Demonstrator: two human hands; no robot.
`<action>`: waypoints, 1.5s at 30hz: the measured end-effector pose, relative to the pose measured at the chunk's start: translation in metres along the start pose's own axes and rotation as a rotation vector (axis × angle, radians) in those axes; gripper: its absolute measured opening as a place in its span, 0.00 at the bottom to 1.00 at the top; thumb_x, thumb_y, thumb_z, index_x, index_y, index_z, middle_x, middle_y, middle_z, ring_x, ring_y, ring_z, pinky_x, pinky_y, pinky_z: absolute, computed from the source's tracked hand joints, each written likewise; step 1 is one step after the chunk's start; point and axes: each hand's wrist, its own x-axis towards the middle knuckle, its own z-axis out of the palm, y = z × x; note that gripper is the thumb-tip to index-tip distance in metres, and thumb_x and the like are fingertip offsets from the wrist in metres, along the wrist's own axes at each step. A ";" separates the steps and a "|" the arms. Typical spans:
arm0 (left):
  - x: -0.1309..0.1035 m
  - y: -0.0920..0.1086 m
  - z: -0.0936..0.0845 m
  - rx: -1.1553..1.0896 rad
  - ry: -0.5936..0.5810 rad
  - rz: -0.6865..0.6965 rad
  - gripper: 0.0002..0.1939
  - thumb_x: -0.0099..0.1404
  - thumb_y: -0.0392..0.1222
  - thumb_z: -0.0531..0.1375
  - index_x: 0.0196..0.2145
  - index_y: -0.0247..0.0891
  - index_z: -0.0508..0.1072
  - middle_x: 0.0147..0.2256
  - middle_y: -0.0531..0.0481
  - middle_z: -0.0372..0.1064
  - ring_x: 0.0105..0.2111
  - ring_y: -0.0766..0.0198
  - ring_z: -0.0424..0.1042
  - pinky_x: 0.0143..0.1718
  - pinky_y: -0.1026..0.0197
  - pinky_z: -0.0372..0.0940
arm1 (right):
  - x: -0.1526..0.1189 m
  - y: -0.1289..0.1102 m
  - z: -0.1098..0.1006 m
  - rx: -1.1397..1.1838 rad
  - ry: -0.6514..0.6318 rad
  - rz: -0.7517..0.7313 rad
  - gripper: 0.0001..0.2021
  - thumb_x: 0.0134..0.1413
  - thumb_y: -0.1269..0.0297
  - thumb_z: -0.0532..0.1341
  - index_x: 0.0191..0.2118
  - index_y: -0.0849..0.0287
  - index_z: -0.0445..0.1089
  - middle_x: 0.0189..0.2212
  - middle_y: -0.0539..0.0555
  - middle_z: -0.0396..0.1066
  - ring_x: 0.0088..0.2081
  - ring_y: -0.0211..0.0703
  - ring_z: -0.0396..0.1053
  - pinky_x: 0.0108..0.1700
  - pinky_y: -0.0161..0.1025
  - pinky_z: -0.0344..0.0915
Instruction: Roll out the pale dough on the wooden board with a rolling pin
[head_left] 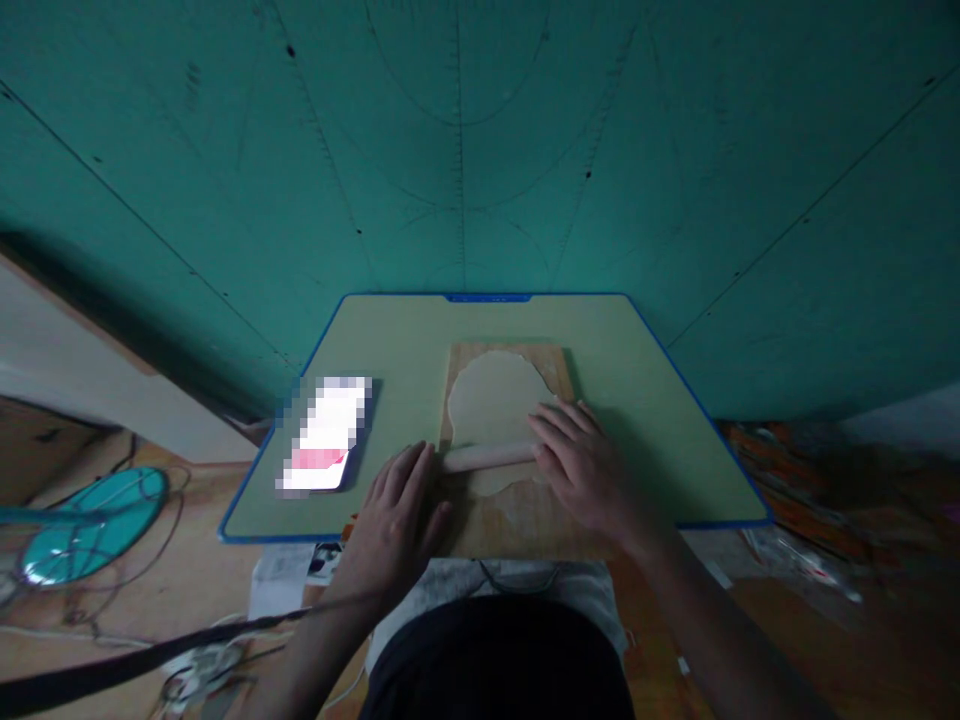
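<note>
A flat, pale sheet of dough (499, 398) with a rounded outline lies on a wooden board (506, 535). Across its near part rests a light rolling pin (487, 457). My left hand (405, 510) is at the pin's left end, fingers close together over it and the thumb apart. At the right end, my right hand (577, 455) lies over the pin, its fingers reaching onto the right side of the dough. Both ends of the pin are hidden under the hands.
The board sits on a pale green table (645, 420) with a blue edge. A lit phone (326, 435), partly pixelated, lies left of the board. Behind rises a green wall (525, 150). A teal round base (97, 525) and cables are on the floor at left.
</note>
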 end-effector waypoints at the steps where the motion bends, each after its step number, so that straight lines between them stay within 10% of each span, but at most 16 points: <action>1: -0.007 0.003 -0.001 -0.005 -0.001 0.001 0.35 0.76 0.42 0.53 0.74 0.42 0.42 0.64 0.33 0.62 0.64 0.44 0.65 0.59 0.41 0.70 | -0.008 -0.002 -0.001 0.011 0.004 -0.002 0.20 0.70 0.64 0.50 0.60 0.60 0.71 0.60 0.62 0.71 0.65 0.56 0.63 0.68 0.60 0.58; 9: -0.036 0.028 -0.009 0.023 -0.005 -0.048 0.36 0.74 0.38 0.54 0.74 0.46 0.44 0.69 0.34 0.55 0.68 0.40 0.59 0.59 0.36 0.69 | -0.062 -0.019 -0.008 0.018 -0.028 0.006 0.25 0.67 0.65 0.54 0.68 0.59 0.61 0.66 0.63 0.64 0.67 0.57 0.60 0.68 0.63 0.58; 20: 0.032 0.000 0.008 0.159 0.013 -0.011 0.27 0.74 0.45 0.55 0.67 0.36 0.60 0.62 0.34 0.67 0.68 0.34 0.57 0.62 0.29 0.61 | -0.004 0.002 -0.009 -0.066 -0.084 0.019 0.23 0.68 0.62 0.54 0.64 0.63 0.67 0.64 0.65 0.67 0.68 0.61 0.58 0.69 0.65 0.54; 30: -0.018 0.019 -0.019 0.150 0.024 0.098 0.26 0.73 0.41 0.55 0.66 0.37 0.62 0.59 0.35 0.70 0.62 0.42 0.67 0.56 0.39 0.71 | -0.068 -0.022 -0.015 0.010 -0.061 -0.018 0.30 0.66 0.64 0.55 0.72 0.57 0.54 0.68 0.62 0.62 0.69 0.56 0.58 0.69 0.62 0.57; 40: 0.038 0.008 0.007 0.154 0.004 0.073 0.29 0.74 0.51 0.55 0.66 0.31 0.61 0.58 0.31 0.70 0.62 0.37 0.65 0.59 0.34 0.66 | -0.010 -0.006 -0.005 -0.090 -0.101 0.018 0.31 0.66 0.49 0.57 0.66 0.66 0.64 0.68 0.68 0.61 0.69 0.64 0.56 0.70 0.69 0.50; 45: 0.011 0.020 -0.003 0.116 -0.014 0.073 0.27 0.74 0.49 0.55 0.65 0.33 0.62 0.55 0.35 0.70 0.55 0.43 0.68 0.55 0.39 0.70 | -0.047 -0.020 -0.010 -0.059 -0.070 -0.052 0.35 0.66 0.47 0.58 0.69 0.65 0.58 0.67 0.66 0.63 0.68 0.59 0.60 0.70 0.62 0.55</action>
